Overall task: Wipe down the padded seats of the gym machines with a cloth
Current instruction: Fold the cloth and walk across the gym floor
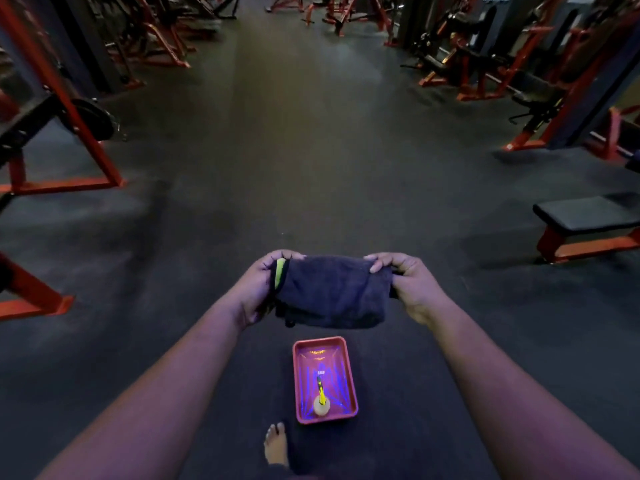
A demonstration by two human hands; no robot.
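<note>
A dark navy cloth [332, 292] with a green-yellow edge is stretched between my two hands at mid-frame, above the floor. My left hand [261, 289] grips its left end. My right hand [412, 285] pinches its right end. A flat bench with a black padded seat [588, 213] on a red frame stands at the right edge, well apart from the cloth. More machines with black pads [533, 98] line the far right.
A red tray [349, 379] lies on the dark rubber floor just below the cloth, holding a spray bottle [321, 400]. A bare foot [276, 445] is beside it. Red-framed machines [69, 109] flank a wide aisle [294, 133] running ahead.
</note>
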